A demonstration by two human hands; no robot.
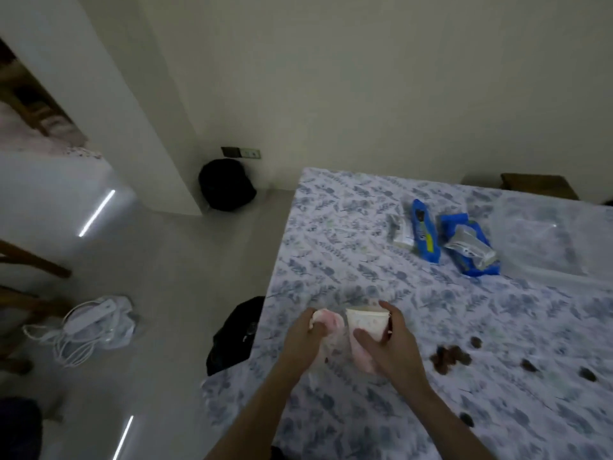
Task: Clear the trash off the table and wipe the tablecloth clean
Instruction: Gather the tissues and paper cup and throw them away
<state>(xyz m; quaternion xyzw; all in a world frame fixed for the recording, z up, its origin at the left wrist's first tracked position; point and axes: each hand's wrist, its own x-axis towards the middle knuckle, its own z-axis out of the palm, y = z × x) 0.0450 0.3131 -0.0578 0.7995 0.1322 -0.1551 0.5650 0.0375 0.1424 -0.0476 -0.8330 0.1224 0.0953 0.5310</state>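
Note:
A white paper cup is held upright by my right hand, fingers curled round its rim and side, over the near left part of the floral tablecloth. My left hand grips the edge of a thin pink-white plastic bag just left of the cup. The bag hangs down under both hands. Two blue snack wrappers and a silver wrapper lie farther back. Several brown crumbs are scattered to the right of my hands.
A clear plastic bag lies at the back right of the table. On the floor to the left are a black bag against the table edge, a white power strip with cords, wooden chair legs and a black bin by the wall.

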